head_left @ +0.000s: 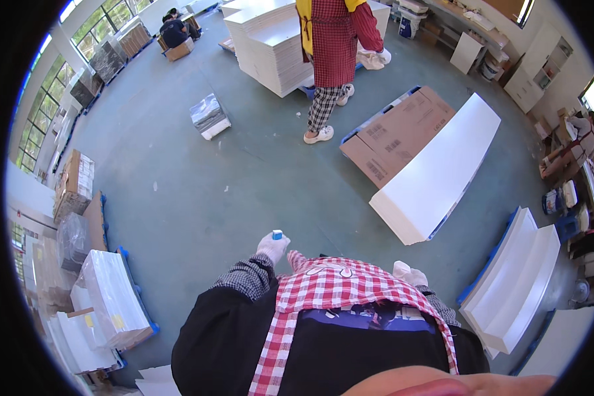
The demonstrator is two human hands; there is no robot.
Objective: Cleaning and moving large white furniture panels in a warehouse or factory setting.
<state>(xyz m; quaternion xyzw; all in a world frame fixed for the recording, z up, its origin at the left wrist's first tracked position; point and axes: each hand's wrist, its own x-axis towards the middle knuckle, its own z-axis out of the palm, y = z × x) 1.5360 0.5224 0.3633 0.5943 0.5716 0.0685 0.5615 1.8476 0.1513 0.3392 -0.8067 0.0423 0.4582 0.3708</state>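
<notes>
My left hand (272, 247), in a white glove, is out in front of the left side of my body. Its fingers are closed around a small blue block-shaped thing with a white top (277, 234), whose kind I cannot make out. On the other side, my right hand (410, 273), also gloved in white, is beside the red-and-white checked apron (350, 280). Its fingers look curled in, and what they hold, if anything, is hidden. Neither hand touches the stacks around me.
White panels (442, 171) lie beside flat brown cardboard (402, 132) ahead right. A co-worker (330, 53) stands by a tall panel stack (270, 53). A small wrapped stack (209, 117) sits on the floor. Pallets with white boards (109, 297) and curved white panels (515, 284) flank me.
</notes>
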